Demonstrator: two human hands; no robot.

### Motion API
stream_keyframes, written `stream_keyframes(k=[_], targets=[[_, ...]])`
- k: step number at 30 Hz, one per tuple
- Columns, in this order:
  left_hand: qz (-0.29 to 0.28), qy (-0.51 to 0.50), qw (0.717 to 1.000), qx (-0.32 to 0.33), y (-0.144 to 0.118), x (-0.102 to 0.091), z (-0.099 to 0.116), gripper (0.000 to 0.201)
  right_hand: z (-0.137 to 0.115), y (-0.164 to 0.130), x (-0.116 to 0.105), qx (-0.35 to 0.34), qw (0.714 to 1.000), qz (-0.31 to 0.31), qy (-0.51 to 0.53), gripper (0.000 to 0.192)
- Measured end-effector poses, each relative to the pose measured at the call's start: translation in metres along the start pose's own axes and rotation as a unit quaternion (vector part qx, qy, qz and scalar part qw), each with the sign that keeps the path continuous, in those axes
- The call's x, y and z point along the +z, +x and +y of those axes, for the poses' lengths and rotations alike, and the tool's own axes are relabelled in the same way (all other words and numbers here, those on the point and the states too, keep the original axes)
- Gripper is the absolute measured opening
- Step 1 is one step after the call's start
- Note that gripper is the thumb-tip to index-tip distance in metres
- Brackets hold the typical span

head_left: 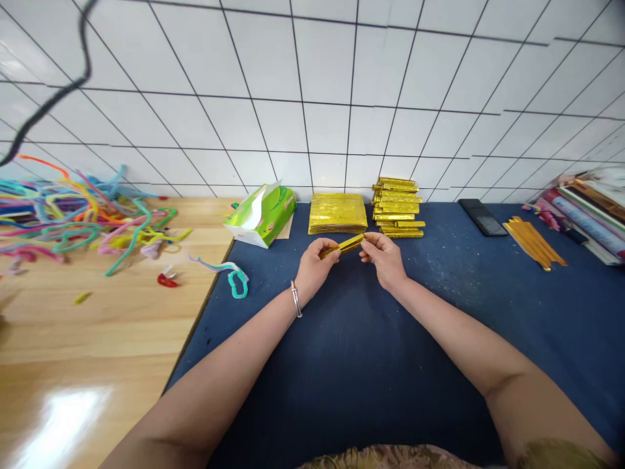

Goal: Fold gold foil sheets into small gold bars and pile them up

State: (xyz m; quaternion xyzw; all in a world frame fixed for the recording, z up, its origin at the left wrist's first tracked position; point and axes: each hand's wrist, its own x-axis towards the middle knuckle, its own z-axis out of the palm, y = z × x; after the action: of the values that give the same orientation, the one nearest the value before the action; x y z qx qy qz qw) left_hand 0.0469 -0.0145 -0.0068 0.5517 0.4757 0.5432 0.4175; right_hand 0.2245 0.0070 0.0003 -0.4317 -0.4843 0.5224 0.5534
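My left hand and my right hand together hold a narrow folded strip of gold foil paper just above the dark blue cloth. The left hand pinches its left end, the right hand its right end. A silver bangle circles my left wrist. Right behind the hands lies a flat stack of gold foil sheets. Beside it stands a pile of folded gold strips.
A green tissue box sits at the cloth's back left corner. Colourful pipe cleaners lie tangled on the wooden table at left. A black phone, loose gold strips and books lie at right. A tiled wall is behind.
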Motion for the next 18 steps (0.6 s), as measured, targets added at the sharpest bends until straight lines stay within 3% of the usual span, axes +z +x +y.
stream_keyframes(k=[18], targets=[[0.001,-0.011,1.000,-0.002,0.0002,0.0008,0.0012,0.015,0.0017,0.0000,0.0004,-0.004,1.000,0.006,-0.011,0.027]])
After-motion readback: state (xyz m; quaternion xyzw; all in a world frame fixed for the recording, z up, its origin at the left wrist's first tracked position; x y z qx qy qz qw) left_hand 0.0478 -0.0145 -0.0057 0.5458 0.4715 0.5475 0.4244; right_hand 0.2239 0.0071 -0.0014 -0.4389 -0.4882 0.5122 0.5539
